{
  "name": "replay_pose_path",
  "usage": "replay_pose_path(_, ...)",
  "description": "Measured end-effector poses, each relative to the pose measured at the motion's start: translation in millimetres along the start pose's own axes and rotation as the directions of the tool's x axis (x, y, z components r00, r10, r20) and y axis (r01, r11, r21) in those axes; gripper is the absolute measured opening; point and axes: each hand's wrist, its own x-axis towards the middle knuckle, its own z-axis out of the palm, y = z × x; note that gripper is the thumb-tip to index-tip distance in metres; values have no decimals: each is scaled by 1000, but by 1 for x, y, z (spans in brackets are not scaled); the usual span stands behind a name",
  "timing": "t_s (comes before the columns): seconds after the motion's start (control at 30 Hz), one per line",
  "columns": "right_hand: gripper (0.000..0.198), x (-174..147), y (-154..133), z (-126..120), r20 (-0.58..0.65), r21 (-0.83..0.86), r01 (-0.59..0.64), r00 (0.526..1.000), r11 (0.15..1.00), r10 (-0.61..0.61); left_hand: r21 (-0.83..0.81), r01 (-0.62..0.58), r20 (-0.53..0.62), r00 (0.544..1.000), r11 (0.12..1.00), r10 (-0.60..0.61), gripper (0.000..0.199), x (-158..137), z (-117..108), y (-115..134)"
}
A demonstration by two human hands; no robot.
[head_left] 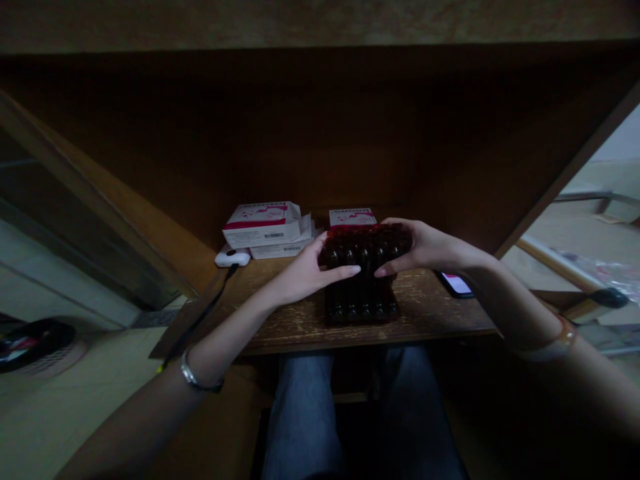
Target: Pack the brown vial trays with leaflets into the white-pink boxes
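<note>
Both hands hold a dark red-brown, shiny tray [367, 255] with rows of rounded bumps, perhaps moulded plastic. My left hand [320, 267] grips its left end, thumb across the near face. Around the right end, my right hand [417, 250] is closed with its thumb pointing inward. Below it, a similar dark ribbed tray [360, 310] lies on the worn wooden desktop [290, 323]; whether the two touch is too dark to tell. White and pink cartons [263, 223] are stacked to the left, one with an open flap. Another pink and white carton [353, 217] sits behind the held tray.
A white device [233, 258] with a black cable [210, 303] lies by the stacked cartons. At the right, a phone [456, 285] with a lit screen is partly behind my right wrist. Wooden side panels enclose the desktop. A basket [43, 350] stands on the floor at left.
</note>
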Motion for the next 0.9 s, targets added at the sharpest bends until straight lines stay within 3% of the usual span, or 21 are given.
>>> replay_pose_path(0.2,71,2,3,0,40,-112,-23,999,993,28,-113,83,-9,996,990,-84,68,2,5,-10)
replay_pose_path(0.43,70,2,-4,0,39,-56,-30,999,998,32,-79,30,-106,994,996,-39,66,1,5,-4)
replay_pose_path(0.53,72,-1,-7,0,56,-44,-15,998,999,18,-80,9,-60,998,997,-14,66,-2,4,3)
replay_pose_path(0.7,71,-2,-2,-3,183,-44,7,983,999,2,11,-52,85,995,999,51,65,-5,2,1)
replay_pose_path(0.9,75,-2,0,-9,245,-89,49,969,995,-25,22,-57,84,995,998,55,67,-4,0,-6)
